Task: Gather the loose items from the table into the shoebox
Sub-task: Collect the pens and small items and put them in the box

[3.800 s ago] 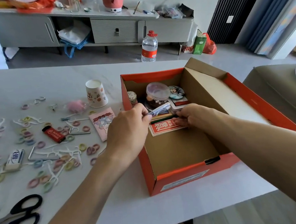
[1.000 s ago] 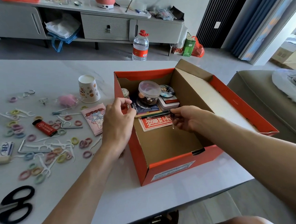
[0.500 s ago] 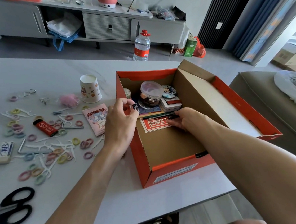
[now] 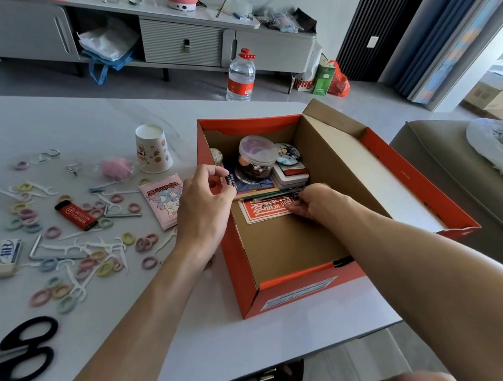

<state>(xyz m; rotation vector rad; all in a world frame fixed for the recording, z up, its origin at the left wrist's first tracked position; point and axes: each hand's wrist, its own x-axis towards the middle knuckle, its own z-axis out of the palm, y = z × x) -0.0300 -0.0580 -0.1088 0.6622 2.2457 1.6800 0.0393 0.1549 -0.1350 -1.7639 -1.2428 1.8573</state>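
The orange shoebox [image 4: 299,281] stands open on the white table [image 4: 214,332]. At its far end are a clear jar [image 4: 256,156], a tin [image 4: 290,177], a round badge [image 4: 288,153], a red envelope [image 4: 264,212] and thin pens [image 4: 263,196]. My right hand [image 4: 314,202] is low inside the box and pinches the right end of a pen above the envelope. My left hand [image 4: 205,201] curls over the box's left wall. Left of the box lie a pink packet [image 4: 165,200], a red lighter [image 4: 76,215], several hair ties [image 4: 97,263] and floss picks.
A paper cup [image 4: 151,149] stands upside down by the box's far left corner, beside a pink ball [image 4: 116,168]. Black scissors [image 4: 23,350], an eraser [image 4: 4,255] and a hex key [image 4: 39,250] lie at the left. A sofa [image 4: 458,185] is close on the right.
My right hand has gone down to the box floor and laid the pen flat by the red envelope. My left hand stays at the box's left wall.
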